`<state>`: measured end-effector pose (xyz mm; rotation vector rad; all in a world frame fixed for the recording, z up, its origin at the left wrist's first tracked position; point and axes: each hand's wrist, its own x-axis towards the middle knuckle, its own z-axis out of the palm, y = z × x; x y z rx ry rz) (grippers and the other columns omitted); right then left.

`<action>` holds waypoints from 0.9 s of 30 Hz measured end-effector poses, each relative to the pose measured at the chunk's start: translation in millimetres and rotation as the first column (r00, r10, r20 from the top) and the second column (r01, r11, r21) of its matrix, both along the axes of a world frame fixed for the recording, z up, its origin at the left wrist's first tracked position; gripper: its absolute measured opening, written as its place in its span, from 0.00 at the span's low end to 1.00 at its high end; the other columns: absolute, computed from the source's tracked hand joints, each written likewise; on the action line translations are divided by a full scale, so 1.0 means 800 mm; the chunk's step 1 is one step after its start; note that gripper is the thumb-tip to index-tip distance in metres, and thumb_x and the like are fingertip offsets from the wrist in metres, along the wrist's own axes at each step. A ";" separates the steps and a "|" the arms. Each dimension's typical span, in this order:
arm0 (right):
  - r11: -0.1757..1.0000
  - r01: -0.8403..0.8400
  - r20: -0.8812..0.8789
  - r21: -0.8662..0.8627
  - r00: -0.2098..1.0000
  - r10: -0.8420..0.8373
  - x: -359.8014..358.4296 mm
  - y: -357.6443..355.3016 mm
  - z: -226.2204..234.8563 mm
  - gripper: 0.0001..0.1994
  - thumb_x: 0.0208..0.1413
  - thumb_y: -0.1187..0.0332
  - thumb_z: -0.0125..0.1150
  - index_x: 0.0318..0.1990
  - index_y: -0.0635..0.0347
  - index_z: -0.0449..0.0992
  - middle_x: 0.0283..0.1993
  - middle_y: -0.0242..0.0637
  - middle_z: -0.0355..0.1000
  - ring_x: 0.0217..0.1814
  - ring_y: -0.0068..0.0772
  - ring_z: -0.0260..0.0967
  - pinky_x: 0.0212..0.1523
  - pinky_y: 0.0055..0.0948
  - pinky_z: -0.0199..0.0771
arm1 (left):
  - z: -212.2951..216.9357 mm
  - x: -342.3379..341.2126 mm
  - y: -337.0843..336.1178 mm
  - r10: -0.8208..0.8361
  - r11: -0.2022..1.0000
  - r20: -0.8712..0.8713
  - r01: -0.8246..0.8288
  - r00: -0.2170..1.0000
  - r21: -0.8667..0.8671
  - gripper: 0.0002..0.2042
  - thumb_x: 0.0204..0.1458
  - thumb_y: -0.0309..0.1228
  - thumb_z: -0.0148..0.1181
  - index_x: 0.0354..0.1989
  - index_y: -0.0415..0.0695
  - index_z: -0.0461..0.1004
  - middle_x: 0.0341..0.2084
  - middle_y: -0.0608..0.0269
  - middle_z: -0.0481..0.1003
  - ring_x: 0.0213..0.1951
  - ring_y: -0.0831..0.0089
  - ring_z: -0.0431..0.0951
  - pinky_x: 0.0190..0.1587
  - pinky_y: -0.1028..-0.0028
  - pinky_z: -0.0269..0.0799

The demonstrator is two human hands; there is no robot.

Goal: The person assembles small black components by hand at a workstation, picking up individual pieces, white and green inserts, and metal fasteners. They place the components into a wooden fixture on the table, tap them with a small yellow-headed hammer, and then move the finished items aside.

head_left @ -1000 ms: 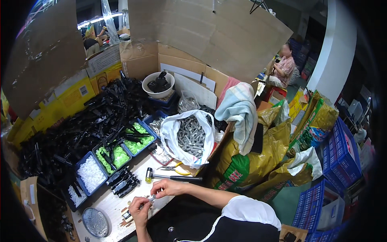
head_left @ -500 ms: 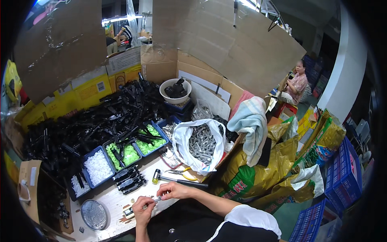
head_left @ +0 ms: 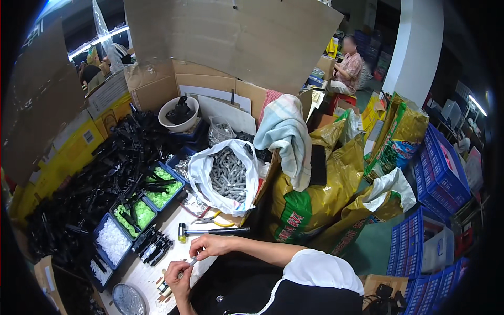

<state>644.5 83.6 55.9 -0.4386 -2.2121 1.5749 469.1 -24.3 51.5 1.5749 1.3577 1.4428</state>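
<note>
Low in the frame, slightly left of centre: both hands together over a white tabletop (head_left: 137, 274), working one slim grey metal pin (head_left: 188, 265). Right hand (head_left: 210, 244) pinched shut on the upper end of the pin, thumb and forefinger closed around it. Left hand (head_left: 178, 283) curled tight just below, fingers closed on the lower end of the pin or on a small part there; too small to tell which. Just left of the left hand, a few small dark-and-tan assembled pieces (head_left: 164, 289) lying on the table.

Just above the right hand, a small hammer with black handle and yellow-capped head (head_left: 210, 231) lying flat, with yellow-handled pliers (head_left: 216, 220) just beyond it. Further up, toward centre, an open white plastic bag of grey metal pins (head_left: 227, 176). To the left, blue plastic trays of white and green small parts (head_left: 137, 214), and beyond them a large heap of black plastic pieces (head_left: 89, 184). At the lower left edge, a round metal lid (head_left: 127, 300).

Probably best done so: keep the pin straight between the two grips, hold both wrists low near the tabletop for steadiness, press gently and squarely rather than at a slant, and keep the finished pieces clear of the elbows.
</note>
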 end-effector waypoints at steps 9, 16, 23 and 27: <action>0.998 0.058 -0.023 0.017 0.998 -0.057 0.004 0.000 -0.005 0.09 0.44 0.72 0.58 0.34 0.64 0.72 0.32 0.36 0.68 0.33 0.30 0.65 0.35 0.28 0.65 | 0.007 0.007 0.000 0.035 0.999 -0.118 -0.030 0.992 0.043 0.05 0.36 0.17 0.58 0.23 0.36 0.71 0.22 0.61 0.69 0.26 0.74 0.68 0.29 0.79 0.63; 0.998 0.060 0.015 -0.012 0.998 -0.060 0.003 0.003 -0.010 0.09 0.43 0.73 0.59 0.34 0.63 0.72 0.29 0.35 0.67 0.31 0.27 0.63 0.34 0.27 0.65 | -0.003 0.007 0.004 0.024 0.999 -0.122 -0.021 0.992 0.025 0.06 0.35 0.16 0.59 0.23 0.38 0.71 0.22 0.62 0.69 0.25 0.76 0.67 0.29 0.79 0.62; 0.997 0.068 0.006 0.038 0.998 -0.069 -0.001 -0.002 -0.008 0.08 0.44 0.73 0.58 0.34 0.64 0.72 0.30 0.36 0.67 0.31 0.30 0.64 0.34 0.28 0.65 | 0.003 0.007 -0.002 0.063 0.994 -0.134 -0.051 0.989 0.094 0.06 0.35 0.14 0.58 0.23 0.38 0.72 0.21 0.61 0.70 0.23 0.75 0.68 0.25 0.80 0.63; 0.991 0.070 0.056 0.115 0.996 -0.076 0.001 -0.011 -0.001 0.09 0.46 0.72 0.58 0.36 0.62 0.72 0.34 0.38 0.67 0.37 0.34 0.66 0.39 0.29 0.64 | -0.010 -0.001 -0.004 0.033 0.999 -0.012 -0.033 0.999 0.007 0.06 0.35 0.16 0.60 0.23 0.38 0.73 0.21 0.63 0.70 0.24 0.77 0.68 0.26 0.81 0.62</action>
